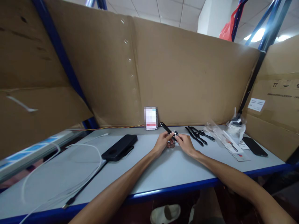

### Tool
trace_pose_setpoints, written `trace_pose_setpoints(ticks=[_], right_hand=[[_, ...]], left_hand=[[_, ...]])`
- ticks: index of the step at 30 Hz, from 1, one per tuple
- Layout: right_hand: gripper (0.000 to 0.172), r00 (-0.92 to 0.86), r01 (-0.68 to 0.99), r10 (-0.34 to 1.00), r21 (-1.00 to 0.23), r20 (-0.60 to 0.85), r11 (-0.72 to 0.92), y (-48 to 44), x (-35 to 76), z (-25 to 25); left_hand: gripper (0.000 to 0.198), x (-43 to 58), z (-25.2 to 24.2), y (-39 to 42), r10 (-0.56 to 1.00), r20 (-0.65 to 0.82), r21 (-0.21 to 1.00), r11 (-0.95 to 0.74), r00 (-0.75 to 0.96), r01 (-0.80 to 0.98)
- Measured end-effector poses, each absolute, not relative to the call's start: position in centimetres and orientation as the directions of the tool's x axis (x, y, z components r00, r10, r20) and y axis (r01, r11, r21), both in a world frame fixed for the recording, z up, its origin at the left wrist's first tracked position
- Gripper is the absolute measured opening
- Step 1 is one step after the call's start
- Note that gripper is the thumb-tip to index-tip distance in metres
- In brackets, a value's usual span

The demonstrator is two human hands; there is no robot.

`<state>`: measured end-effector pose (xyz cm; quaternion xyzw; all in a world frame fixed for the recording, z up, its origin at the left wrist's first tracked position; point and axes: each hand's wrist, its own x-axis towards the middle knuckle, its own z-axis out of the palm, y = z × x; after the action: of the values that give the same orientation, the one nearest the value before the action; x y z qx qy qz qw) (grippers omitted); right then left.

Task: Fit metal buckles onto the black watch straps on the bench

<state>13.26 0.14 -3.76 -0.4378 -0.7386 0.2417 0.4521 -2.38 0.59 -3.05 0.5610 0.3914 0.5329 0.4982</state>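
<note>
Tool: black-handled, held over the worktop, handle pointed away and left
Left hand: grip closed around the tool beside its shiny end
Right hand: shiny end pinched at the grip's fingertips
Other tools: laid flat beside the right hand
Black block: placed left of the tool

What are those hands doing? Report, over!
Left hand gripping black-handled tool, right hand at its near end. Tool's handle slanting away, leftward. Other black-handled tools lying to the right, black device to the left.
</note>
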Motion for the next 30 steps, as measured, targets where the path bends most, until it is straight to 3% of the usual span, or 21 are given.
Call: trace_pose_setpoints(ticks=[5, 8, 12, 16, 18, 23, 30], right_hand=[[0.043, -0.240, 0.412, 0.878, -0.776, 0.414, 0.478, 1.1, 13.6, -2.4], [0.042, -0.157, 0.492, 0.904, -0.762, 0.398, 0.421, 2.2, 15.0, -1.0], [0.025, -0.007, 0.776, 0.947, -0.596, 0.320, 0.207, 3.4, 17.8, 0.1], [0.014, 0.035, 0.903, 0.980, -0.427, 0.194, 0.053, 4.0, 19.7, 0.2], [0.011, 0.017, 0.928, 0.988, -0.370, 0.154, 0.041, 3.9, 20.0, 0.1], [0.025, -0.049, 0.968, 0.994, -0.242, 0.100, 0.072, 3.0, 19.5, 0.0], [0.027, -0.091, 0.991, 0.989, -0.083, 0.114, 0.100, 1.7, 18.9, 0.6]], left_hand=[[0.064, -2.4, -2.5, 0.3, 0.975, 0.183, 0.983, -0.179, 0.127, -0.041], [0.067, -2.9, -2.1, 0.4, 0.974, 0.214, 0.976, -0.210, 0.073, -0.058], [0.059, -4.5, -2.3, 1.7, 0.954, 0.295, 0.955, -0.295, -0.057, -0.002], [0.042, -6.3, -3.0, 3.7, 0.922, 0.351, 0.931, -0.327, -0.161, 0.160], [0.035, -6.9, -3.2, 4.3, 0.915, 0.357, 0.926, -0.322, -0.185, 0.195], [0.024, -7.2, -3.3, 4.4, 0.909, 0.368, 0.920, -0.325, -0.195, 0.220], [0.021, -6.5, -3.1, 3.8, 0.928, 0.342, 0.927, -0.306, -0.149, 0.217]])
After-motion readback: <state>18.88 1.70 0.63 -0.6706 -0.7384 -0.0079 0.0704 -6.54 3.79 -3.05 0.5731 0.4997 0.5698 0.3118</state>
